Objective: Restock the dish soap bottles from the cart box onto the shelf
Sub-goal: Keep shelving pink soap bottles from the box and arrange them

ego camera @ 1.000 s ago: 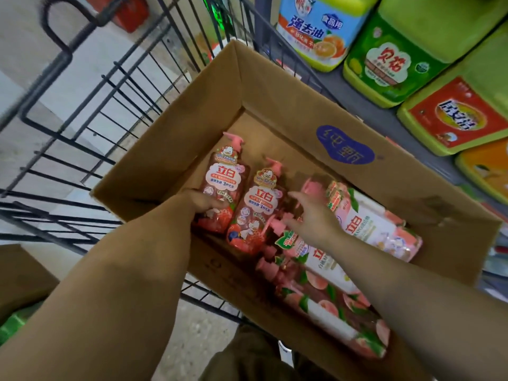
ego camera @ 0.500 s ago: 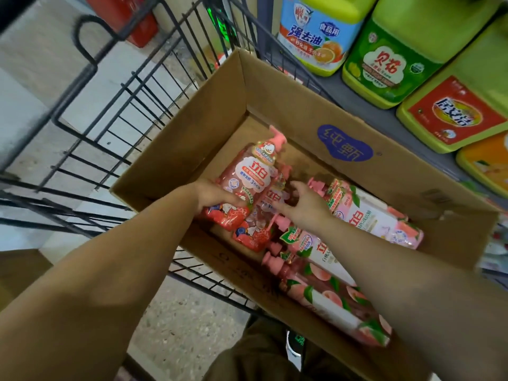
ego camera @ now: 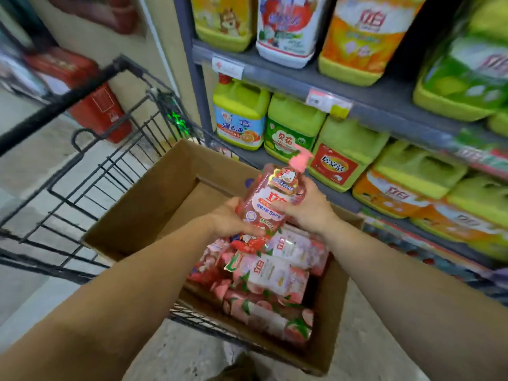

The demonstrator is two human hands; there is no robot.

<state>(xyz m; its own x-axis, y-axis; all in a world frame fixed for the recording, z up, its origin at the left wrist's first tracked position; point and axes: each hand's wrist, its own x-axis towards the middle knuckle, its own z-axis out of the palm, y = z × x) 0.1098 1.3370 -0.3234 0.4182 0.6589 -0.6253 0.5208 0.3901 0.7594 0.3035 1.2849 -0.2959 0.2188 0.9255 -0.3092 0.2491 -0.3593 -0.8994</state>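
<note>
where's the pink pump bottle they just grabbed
In the head view it's mid-frame, the pink pump bottle held between the left hand and right hand, above the cardboard box, pump toward the shelf.

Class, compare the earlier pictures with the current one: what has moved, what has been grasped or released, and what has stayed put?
The pink pump bottle has come up out of the cardboard box, lifted toward the shelf. The left hand, already on it, keeps its grip low down; the right hand has moved over and now holds its upper side. The other bottles remain lying in the box.

even indoor light, motion-blurred, warped edges
</note>
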